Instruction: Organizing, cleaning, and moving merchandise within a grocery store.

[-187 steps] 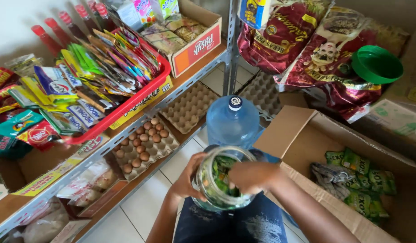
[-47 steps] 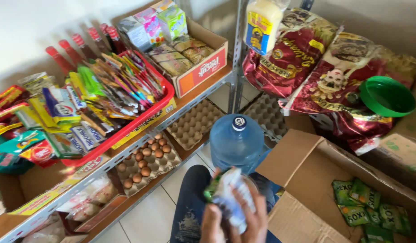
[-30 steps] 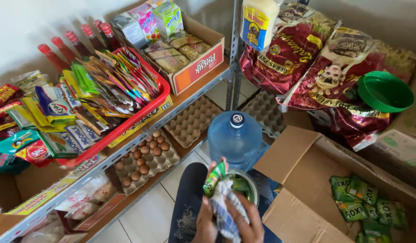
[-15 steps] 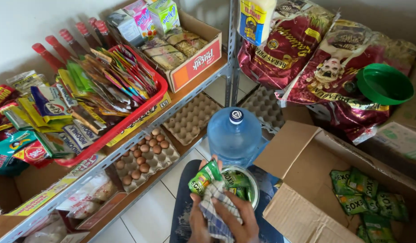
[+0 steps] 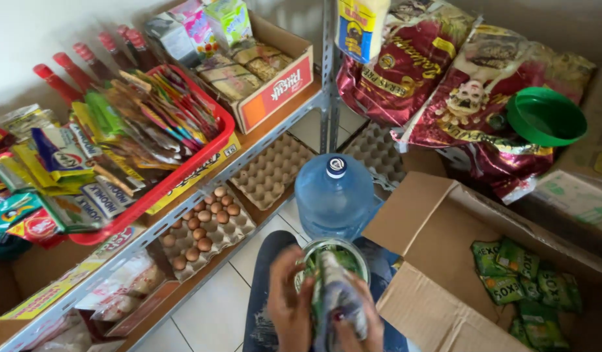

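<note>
The left hand (image 5: 289,305) and the right hand (image 5: 359,329) are holding a bundle of small sachets (image 5: 335,301) between them, low in the head view, with both grips clamped on it: the left fingers are wrapping its left flank and the right fingers are closing on its lower right edge. The bundle is looking crinkled and shiny, mostly silvery grey with green and white patches, and its surface is somewhat blurred. Its long axis is running roughly up and down the picture, tilted a little, with the upper end pointing away from the person and reaching over the mouth of a clear round jar (image 5: 333,255) that is sitting just beyond the grips, on the person's lap; green packets are showing inside the jar. Directly past the jar, farther from the hands, a blue water jug (image 5: 333,197) is standing upright on the floor with its white cap on top. To the right of the right grip, an open cardboard box (image 5: 431,228) is holding more green sachets (image 5: 522,280). To the left of the left grip, a tray of brown eggs (image 5: 206,228) is lying on a low shelf, and above it a red basket (image 5: 183,169) is carrying many coloured packets.
</note>
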